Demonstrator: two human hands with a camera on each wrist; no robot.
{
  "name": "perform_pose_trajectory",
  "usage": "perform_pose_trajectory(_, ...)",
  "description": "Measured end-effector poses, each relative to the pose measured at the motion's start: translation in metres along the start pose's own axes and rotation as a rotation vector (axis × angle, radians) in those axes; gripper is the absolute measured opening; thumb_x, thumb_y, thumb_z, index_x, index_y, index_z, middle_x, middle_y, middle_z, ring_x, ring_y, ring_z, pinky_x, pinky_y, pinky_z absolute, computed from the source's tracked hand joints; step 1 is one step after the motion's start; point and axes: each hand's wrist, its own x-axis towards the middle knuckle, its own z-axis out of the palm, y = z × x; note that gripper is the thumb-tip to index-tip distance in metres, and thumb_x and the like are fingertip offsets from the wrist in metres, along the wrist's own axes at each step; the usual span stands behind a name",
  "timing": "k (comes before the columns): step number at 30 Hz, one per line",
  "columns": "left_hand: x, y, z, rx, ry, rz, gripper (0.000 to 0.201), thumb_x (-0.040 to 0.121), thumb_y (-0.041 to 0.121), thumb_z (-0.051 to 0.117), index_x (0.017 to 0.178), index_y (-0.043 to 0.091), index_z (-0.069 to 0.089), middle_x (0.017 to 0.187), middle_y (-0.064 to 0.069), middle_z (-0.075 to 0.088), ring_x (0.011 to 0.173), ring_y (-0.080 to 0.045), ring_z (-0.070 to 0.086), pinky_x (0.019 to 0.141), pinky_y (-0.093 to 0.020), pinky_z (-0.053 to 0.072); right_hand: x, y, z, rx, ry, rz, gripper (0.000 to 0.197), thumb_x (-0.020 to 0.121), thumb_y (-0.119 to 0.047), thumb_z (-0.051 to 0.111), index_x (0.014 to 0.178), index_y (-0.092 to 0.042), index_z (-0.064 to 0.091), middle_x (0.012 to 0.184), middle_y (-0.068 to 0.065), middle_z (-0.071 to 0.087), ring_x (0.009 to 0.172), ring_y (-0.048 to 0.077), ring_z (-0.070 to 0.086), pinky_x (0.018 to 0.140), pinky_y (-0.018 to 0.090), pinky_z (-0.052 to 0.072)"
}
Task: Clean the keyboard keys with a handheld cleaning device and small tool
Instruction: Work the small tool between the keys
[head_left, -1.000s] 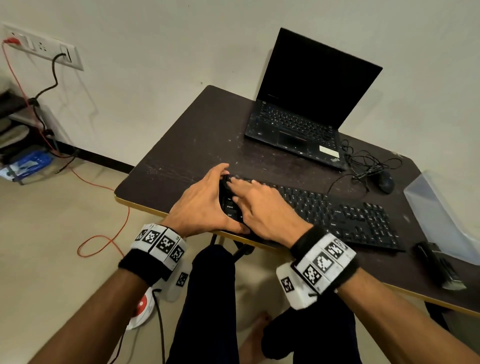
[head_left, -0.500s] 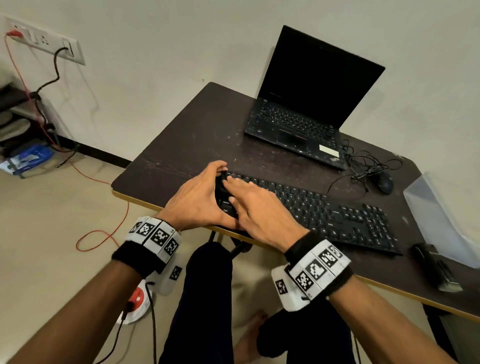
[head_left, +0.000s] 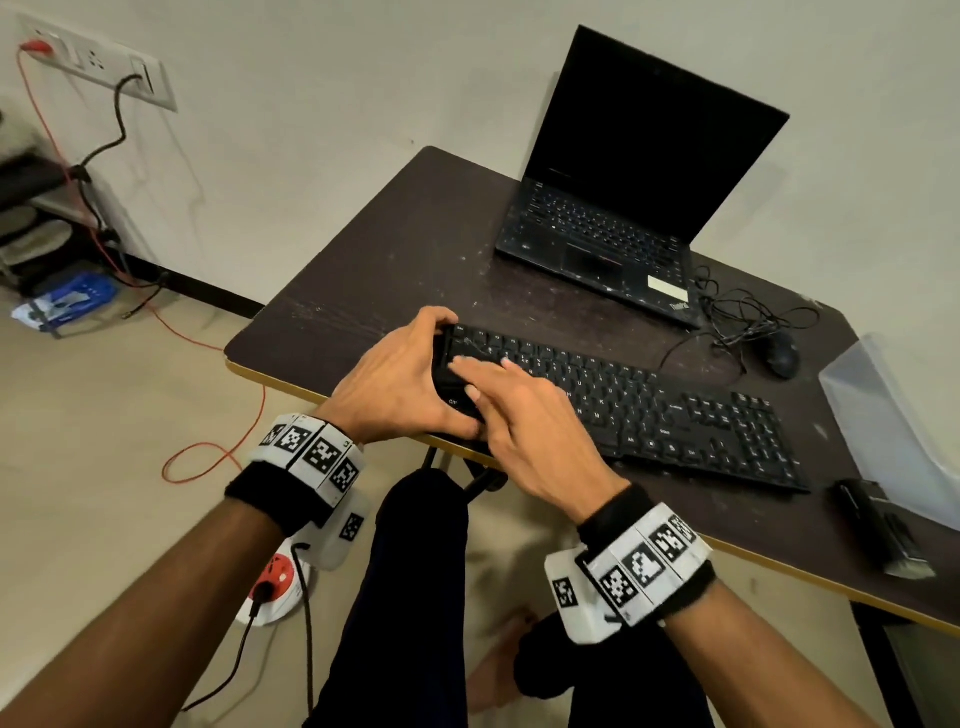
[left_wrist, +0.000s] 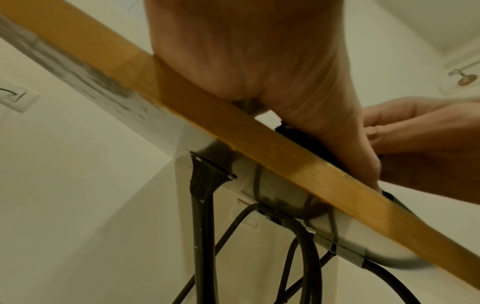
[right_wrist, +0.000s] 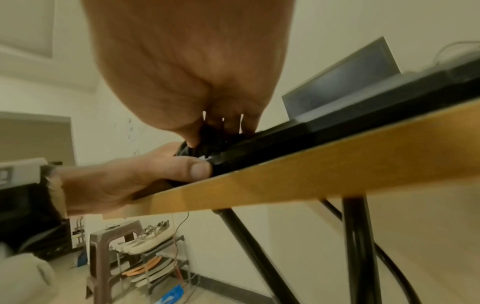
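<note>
A black keyboard (head_left: 649, 410) lies along the front of the dark table (head_left: 389, 260). My left hand (head_left: 400, 384) grips its left end, with the thumb (right_wrist: 194, 170) on the front edge and the fingers curled over the far corner. My right hand (head_left: 519, 415) lies over the leftmost keys with its fingers stretched out. Thumb and fingers pinch a small dark tool (right_wrist: 207, 133), and its thin wire (head_left: 475, 347) shows above the keys. A black handheld cleaning device (head_left: 878, 530) lies untouched at the front right of the table.
An open black laptop (head_left: 597, 234) stands behind the keyboard. A mouse (head_left: 779, 353) with a tangled cable lies to its right. A clear plastic box (head_left: 893, 426) stands at the right edge. The table's wooden front edge (left_wrist: 207, 115) runs just under both wrists, with my knees below.
Both hands stay at the keyboard's left end. The right fingers have shifted slightly over the keys, and the head view has moved a little.
</note>
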Motion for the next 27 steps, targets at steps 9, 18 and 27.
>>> perform_pose_trajectory(9,0.002,-0.003,-0.001,0.005,-0.015,0.027,0.12,0.046,0.066,0.084,0.147,0.031,0.029,0.133,0.009,0.06,0.119,-0.012,0.059,0.102,-0.041,0.053,-0.008,0.009,0.003,0.006,-0.039,-0.083,0.043,0.113,-0.022,0.045,0.155,-0.021,0.056,0.163,-0.005,0.05,0.158,0.01,0.033,0.133,0.036,0.022)
perform_pose_trajectory(18,0.003,-0.005,0.0,0.023,-0.025,0.039,0.135,0.042,0.08,0.089,0.152,0.033,0.026,0.143,0.01,0.055,0.13,-0.012,0.053,0.111,-0.043,0.048,-0.03,0.024,0.002,0.018,0.095,-0.126,0.041,0.099,-0.005,0.062,0.137,-0.017,0.073,0.146,-0.008,0.067,0.145,0.006,0.052,0.125,0.028,0.037)
perform_pose_trajectory(27,0.004,-0.006,-0.002,0.016,-0.047,0.042,0.135,0.043,0.075,0.091,0.154,0.032,0.027,0.14,0.012,0.055,0.129,-0.011,0.052,0.111,-0.04,0.047,-0.016,0.016,0.003,-0.019,0.258,-0.09,0.022,0.086,-0.006,0.076,0.105,-0.014,0.084,0.105,-0.005,0.077,0.094,0.017,0.066,0.09,0.034,0.056)
